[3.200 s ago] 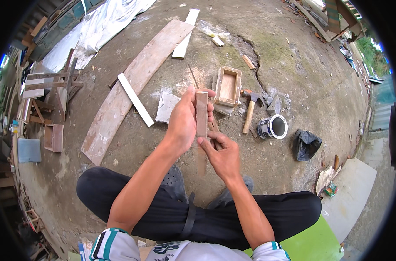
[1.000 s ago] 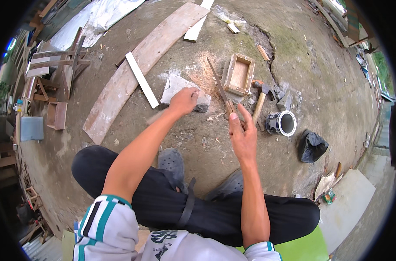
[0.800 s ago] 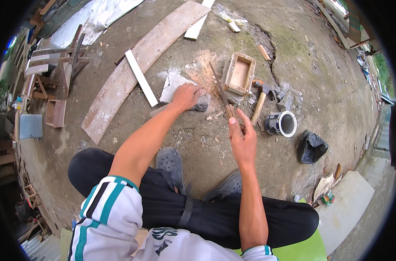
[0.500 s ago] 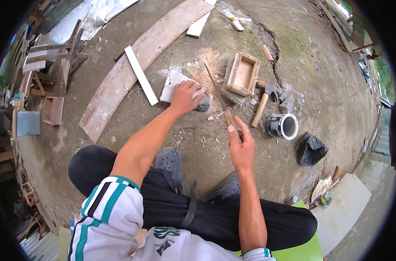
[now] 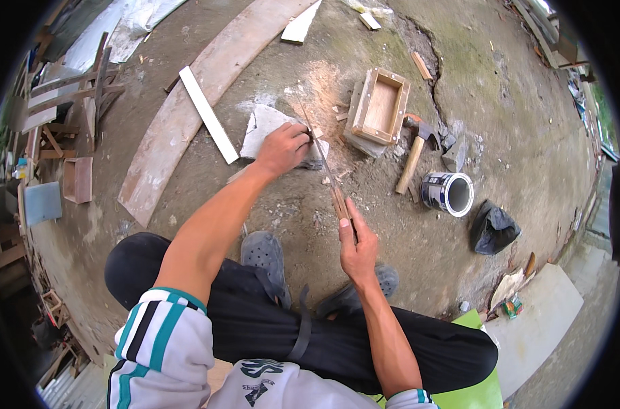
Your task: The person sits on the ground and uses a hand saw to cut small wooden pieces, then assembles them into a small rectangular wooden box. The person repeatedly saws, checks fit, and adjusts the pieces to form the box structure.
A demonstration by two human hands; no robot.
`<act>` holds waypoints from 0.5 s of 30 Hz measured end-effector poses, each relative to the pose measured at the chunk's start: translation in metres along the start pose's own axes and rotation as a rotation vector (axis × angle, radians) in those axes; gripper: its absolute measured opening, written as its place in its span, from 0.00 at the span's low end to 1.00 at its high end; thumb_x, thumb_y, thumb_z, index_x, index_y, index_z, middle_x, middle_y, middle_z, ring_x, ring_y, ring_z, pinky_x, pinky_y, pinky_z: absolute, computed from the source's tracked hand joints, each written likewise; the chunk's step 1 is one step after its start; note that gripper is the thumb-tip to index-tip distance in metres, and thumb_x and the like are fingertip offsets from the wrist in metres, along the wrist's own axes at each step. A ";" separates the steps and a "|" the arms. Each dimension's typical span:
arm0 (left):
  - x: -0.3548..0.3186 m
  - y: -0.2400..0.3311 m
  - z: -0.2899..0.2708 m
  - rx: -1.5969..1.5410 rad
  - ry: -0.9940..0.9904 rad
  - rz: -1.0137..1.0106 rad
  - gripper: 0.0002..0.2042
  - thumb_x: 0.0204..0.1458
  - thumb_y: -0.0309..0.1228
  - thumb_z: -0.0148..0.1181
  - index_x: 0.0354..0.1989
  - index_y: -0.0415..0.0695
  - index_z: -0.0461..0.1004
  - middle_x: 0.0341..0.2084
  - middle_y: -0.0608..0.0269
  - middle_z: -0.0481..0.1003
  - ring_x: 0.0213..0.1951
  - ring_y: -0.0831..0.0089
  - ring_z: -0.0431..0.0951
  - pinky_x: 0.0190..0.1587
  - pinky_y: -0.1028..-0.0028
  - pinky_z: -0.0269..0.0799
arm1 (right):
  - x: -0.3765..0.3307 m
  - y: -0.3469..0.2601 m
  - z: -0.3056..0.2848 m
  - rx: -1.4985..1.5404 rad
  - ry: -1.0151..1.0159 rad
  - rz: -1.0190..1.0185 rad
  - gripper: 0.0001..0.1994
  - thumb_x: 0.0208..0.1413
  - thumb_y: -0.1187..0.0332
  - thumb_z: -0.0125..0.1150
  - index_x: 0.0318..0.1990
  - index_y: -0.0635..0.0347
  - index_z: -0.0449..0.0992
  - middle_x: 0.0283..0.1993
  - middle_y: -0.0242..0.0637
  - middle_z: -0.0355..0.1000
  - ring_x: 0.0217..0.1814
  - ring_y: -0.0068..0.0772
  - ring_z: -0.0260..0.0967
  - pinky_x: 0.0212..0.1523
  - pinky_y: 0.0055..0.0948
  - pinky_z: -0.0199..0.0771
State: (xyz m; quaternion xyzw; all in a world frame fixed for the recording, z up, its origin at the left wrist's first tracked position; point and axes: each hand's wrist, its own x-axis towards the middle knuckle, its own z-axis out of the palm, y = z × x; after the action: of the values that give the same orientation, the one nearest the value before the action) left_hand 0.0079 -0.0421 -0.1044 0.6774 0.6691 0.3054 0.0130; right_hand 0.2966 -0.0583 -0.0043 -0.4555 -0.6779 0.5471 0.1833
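Observation:
My right hand [image 5: 358,247] grips the wooden handle [image 5: 339,204] of a handsaw, whose thin blade [image 5: 326,163] points away from me and slants to the left. My left hand [image 5: 283,147] is closed over a narrow piece of wood, pressing it on a pale stone block [image 5: 257,131]. One end of the wood [image 5: 236,174] shows below my left wrist; the rest is mostly hidden under the hand. The blade stands right beside my left fingertips, at the block's right side. Whether its teeth touch the wood, I cannot tell.
Right of the saw a small wooden box [image 5: 381,109] rests on a block. Beyond it lie a hammer [image 5: 411,163], a paint can [image 5: 447,193] and a black plastic bag [image 5: 494,228]. A white strip [image 5: 209,116] crosses a long board [image 5: 167,146] at left. Sawdust [image 5: 323,82] lies ahead.
Both hands have shifted, the right hand left and nearer me with the saw. The blade has come against the left fingertips. A wood end now shows below my left wrist.

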 end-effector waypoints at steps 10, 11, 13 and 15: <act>0.004 -0.005 -0.001 -0.030 -0.030 0.085 0.10 0.45 0.24 0.69 0.37 0.43 0.78 0.40 0.62 0.78 0.39 0.60 0.78 0.42 0.65 0.77 | 0.002 0.028 -0.001 0.277 -0.088 0.170 0.22 0.70 0.68 0.54 0.70 0.57 0.67 0.32 0.31 0.71 0.33 0.20 0.65 0.35 0.26 0.67; 0.004 -0.006 0.000 -0.028 -0.038 0.092 0.10 0.45 0.23 0.69 0.37 0.43 0.78 0.40 0.61 0.78 0.39 0.59 0.78 0.42 0.64 0.77 | 0.005 0.029 -0.001 0.258 -0.066 0.162 0.22 0.70 0.68 0.54 0.69 0.56 0.68 0.31 0.31 0.71 0.32 0.20 0.65 0.34 0.25 0.66; 0.008 -0.004 -0.001 -0.058 -0.032 0.039 0.10 0.44 0.23 0.69 0.36 0.43 0.77 0.41 0.61 0.78 0.39 0.59 0.78 0.42 0.63 0.76 | 0.009 0.027 -0.005 0.187 -0.045 0.198 0.19 0.68 0.68 0.56 0.65 0.56 0.70 0.30 0.31 0.72 0.31 0.21 0.65 0.34 0.27 0.67; 0.010 -0.001 0.003 -0.053 0.007 -0.048 0.10 0.44 0.23 0.69 0.36 0.44 0.77 0.41 0.60 0.78 0.40 0.58 0.78 0.43 0.62 0.75 | 0.015 0.021 -0.011 0.081 -0.051 0.280 0.17 0.66 0.67 0.59 0.61 0.57 0.73 0.29 0.34 0.73 0.30 0.25 0.68 0.36 0.29 0.71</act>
State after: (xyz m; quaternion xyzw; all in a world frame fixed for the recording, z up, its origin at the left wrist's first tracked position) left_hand 0.0074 -0.0319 -0.1039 0.6596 0.6768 0.3250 0.0362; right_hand 0.3055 -0.0401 -0.0231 -0.5237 -0.5895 0.6057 0.1064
